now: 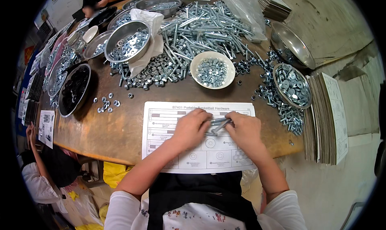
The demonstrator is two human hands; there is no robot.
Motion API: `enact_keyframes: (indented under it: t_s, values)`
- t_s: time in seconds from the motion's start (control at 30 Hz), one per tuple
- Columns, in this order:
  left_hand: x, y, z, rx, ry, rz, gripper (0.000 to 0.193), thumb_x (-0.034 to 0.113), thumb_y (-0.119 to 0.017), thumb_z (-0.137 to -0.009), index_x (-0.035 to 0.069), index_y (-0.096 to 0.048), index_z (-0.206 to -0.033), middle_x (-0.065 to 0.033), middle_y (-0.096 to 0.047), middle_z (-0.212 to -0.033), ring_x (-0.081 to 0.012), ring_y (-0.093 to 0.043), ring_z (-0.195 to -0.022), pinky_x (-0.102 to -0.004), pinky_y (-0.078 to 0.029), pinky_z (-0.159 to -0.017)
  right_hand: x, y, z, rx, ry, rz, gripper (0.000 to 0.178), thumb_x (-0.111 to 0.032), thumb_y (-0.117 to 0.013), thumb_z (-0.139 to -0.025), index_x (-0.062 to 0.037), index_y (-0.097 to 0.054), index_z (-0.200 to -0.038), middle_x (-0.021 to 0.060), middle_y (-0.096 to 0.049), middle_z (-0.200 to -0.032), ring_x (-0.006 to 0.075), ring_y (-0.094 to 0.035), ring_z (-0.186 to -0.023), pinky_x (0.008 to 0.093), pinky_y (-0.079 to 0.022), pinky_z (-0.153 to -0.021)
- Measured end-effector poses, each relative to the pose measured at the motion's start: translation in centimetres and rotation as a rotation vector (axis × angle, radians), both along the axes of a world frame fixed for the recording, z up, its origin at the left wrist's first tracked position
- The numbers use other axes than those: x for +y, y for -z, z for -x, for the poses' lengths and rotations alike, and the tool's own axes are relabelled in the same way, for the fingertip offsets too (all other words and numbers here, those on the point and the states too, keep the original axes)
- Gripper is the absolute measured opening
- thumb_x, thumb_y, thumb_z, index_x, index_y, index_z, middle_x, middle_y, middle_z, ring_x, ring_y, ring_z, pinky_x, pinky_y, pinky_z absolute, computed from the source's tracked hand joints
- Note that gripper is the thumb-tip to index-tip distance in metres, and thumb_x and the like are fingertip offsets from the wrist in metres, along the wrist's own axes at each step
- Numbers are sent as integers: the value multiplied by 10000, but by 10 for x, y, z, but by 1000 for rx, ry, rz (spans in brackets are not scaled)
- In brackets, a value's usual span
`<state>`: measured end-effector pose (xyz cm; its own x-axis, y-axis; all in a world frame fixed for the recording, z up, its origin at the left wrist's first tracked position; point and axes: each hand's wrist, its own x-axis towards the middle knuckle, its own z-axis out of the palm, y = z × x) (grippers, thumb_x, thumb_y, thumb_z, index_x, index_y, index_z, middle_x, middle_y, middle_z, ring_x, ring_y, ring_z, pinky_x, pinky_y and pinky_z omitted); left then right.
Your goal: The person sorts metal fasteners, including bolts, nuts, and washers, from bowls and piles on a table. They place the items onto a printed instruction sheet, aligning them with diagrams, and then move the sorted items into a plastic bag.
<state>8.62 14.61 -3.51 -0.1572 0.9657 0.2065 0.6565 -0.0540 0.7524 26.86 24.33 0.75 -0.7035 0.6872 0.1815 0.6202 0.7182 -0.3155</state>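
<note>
A few long silver bolts (217,127) lie between my two hands, over a white printed sheet (161,109) with outline drawings of hardware. My left hand (190,128) curls around the bolts' left ends, its fingers partly hidden. On the other side, my right hand (244,130) pinches the right ends between thumb and fingers. Just beyond the sheet stands a cream bowl (194,78) of small nuts. Behind it spreads a big heap of long bolts (193,29), with loose lock nuts (155,71) along its near edge.
Metal bowls of washers (130,45) (292,85) stand left and right. A bowl of black parts (75,87) and loose nuts (106,103) are at left. Short bolts (290,116) lie near the right edge, beside stacked cardboard (317,121). Other people's hands (30,135) show at far left and back.
</note>
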Motion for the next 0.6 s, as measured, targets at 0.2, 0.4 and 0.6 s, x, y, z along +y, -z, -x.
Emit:
enact_keyframes:
  t_s: [0.2,0.4,0.6]
  values:
    - [-10,-15,16,33,-181,-41,263,46,-548,-914,43,-657,-1154,-147,-650,-1084,-357,-645,-931,-420,-524,-796,7,5,19,-199,25,62,192,-266,-718,-806,-112,-707,-921,124,-699,-746,316,-694,-706,445,-529,-634]
    - [3,-9,12,227,-43,-133,249,133,-643,-892,52,-678,-1125,-134,-657,-1093,-324,-660,-896,-365,-535,-807,40,-2,27,-235,-64,162,246,-335,-684,-855,-128,-740,-976,148,-726,-841,364,-702,-808,478,-546,-779]
    - [15,9,19,-56,-16,-10,199,239,-699,-856,75,-729,-965,-77,-678,-960,-279,-672,-837,-380,-538,-727,200,-9,30,-249,365,-447,123,-76,-592,-841,-41,-705,-875,173,-705,-924,315,-700,-910,430,-572,-743]
